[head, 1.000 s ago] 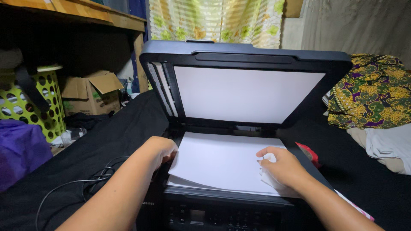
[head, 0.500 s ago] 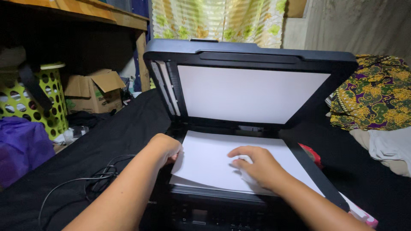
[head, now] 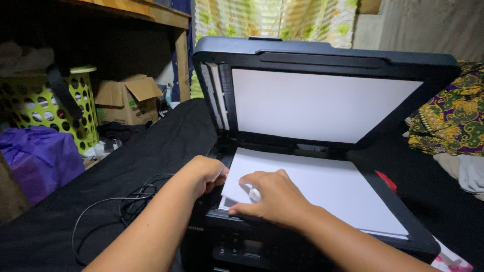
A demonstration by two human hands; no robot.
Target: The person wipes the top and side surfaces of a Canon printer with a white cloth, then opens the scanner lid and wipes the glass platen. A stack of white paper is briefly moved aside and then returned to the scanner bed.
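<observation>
1. Control panel [head: 242,248]: nearest the viewer, below both wrists, on the front face of the black printer-scanner [head: 302,236]; small buttons and a dim display show on it.
2. Right hand [head: 269,197]: palm down on the near left corner of the paper stack [head: 317,186]; fingers [head: 247,177] curled narrow and pressed on the top sheet; a small white object [head: 254,194] sits between thumb and forefinger, its kind not discernible; the thumb lies along the stack's front edge.
3. Left hand [head: 204,174]: just left of the right hand's fingers, at the stack's left edge; fingers bent inward around that edge and pinching the sheets; fingertips hidden, so the exact grip cannot be told.
4. Paper stack: white sheets lying flat on the scanner bed, extending right of and beyond the fingers; the lower sheets show as a stepped edge at the near right corner.
5. Black cable [head: 126,204]: left of the left forearm, looped on the black cloth [head: 151,146] that covers the surface.
6. Red object [head: 386,181]: right of the stack, well apart from the fingers, beside the scanner body.
7. Scanner lid [head: 322,90]: beyond the fingers, raised upright; its white backing pad faces the viewer.
8. Far left of the fingers: purple fabric [head: 40,156], green perforated basket [head: 45,108], open cardboard box [head: 126,100].
9. Far right: patterned yellow-green cloth [head: 448,121].
10. Farthest: striped floral curtain [head: 272,17] behind the lid.
</observation>
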